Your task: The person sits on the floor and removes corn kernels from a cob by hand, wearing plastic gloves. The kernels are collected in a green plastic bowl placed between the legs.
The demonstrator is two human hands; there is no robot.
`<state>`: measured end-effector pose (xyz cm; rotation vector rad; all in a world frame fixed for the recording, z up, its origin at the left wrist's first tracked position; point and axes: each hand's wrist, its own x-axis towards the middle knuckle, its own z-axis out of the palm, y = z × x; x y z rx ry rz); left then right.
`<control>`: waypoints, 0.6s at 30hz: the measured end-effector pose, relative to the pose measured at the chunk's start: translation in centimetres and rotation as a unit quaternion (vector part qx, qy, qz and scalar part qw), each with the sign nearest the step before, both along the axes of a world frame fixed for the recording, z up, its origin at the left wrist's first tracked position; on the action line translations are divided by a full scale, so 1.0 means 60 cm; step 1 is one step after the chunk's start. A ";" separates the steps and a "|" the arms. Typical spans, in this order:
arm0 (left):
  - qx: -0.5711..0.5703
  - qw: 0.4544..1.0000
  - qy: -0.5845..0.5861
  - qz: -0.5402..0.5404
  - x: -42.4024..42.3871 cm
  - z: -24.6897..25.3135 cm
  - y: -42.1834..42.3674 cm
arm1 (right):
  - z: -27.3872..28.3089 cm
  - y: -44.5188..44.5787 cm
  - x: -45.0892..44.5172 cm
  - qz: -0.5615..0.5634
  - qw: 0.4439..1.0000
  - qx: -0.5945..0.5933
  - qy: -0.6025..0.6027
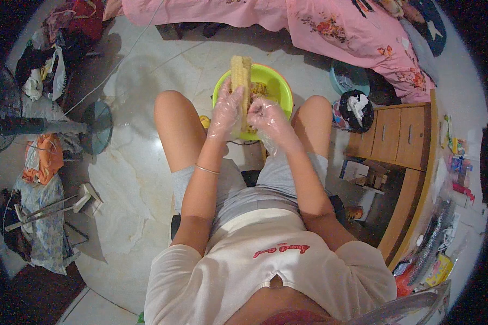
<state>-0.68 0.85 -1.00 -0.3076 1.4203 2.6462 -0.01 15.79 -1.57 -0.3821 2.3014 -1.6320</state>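
My left hand (229, 107), in a clear plastic glove, holds a pale yellow slab (240, 75) upright. The slab's surface looks rough and cell-like, perhaps honeycomb. At its right side, my right hand (268, 115) wears the same kind of glove, with the fingers bent inward by the slab's edge. Whether those fingers pinch anything is hard to see. Below both hands is a lime-green basin (284, 87) between my knees. Small yellow-brown pieces (260, 88) lie in it, partly hidden by the hands and slab.
A fan (97, 128) and bags (44, 158) stand on the left. To the right are a lined trash bin (353, 111), a pale blue tub (349, 81) and a wooden desk with drawers (398, 136). A pink floral cloth (260, 16) hangs ahead.
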 end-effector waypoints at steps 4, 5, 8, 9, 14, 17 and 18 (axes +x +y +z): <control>0.067 0.997 0.022 -0.015 0.000 0.001 -0.002 | 0.005 0.003 -0.001 -0.014 0.989 -0.098 -0.110; 0.078 0.997 0.016 -0.016 0.001 0.001 -0.003 | 0.011 0.002 0.001 -0.021 0.982 -0.123 -0.141; 0.126 0.992 0.003 -0.021 0.001 0.000 -0.005 | 0.011 0.006 0.002 -0.023 0.971 -0.186 -0.151; 0.151 0.988 -0.001 -0.021 0.001 -0.003 -0.008 | 0.010 0.009 0.001 -0.014 0.966 -0.201 -0.164; 0.241 0.969 -0.047 -0.037 -0.005 -0.025 -0.018 | 0.026 0.006 0.007 -0.038 0.949 -0.217 -0.226; 0.257 0.965 -0.039 -0.027 -0.004 -0.018 -0.015 | 0.065 0.006 0.010 -0.088 0.929 -0.255 -0.253; 0.267 0.963 -0.036 -0.032 -0.007 -0.026 -0.018 | 0.072 0.006 0.013 -0.101 0.931 -0.251 -0.245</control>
